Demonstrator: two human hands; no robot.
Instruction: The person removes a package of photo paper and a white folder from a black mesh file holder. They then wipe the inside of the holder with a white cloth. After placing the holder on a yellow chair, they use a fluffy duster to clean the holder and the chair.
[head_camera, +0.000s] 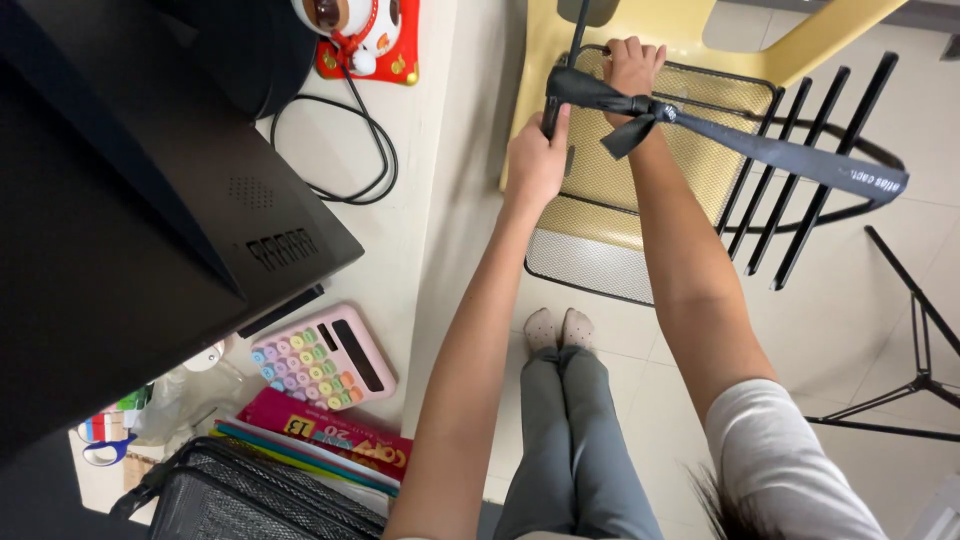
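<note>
A folded black umbrella (600, 95) is held level above the black mesh seat (640, 170) of a yellow chair (690, 20), its strap (790, 155) trailing off to the right. The left hand (537, 160) is closed around its handle end, and the right hand (632, 65) grips its gathered canopy. To the left, a pale worktop (420, 190) carries a pink calculator (322, 358).

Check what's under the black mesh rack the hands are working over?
A yellow chair shows through and around the mesh rack. Both hands grip a black strap: left hand, right hand, strap. The chair's legs and the floor beneath are covered.
</note>
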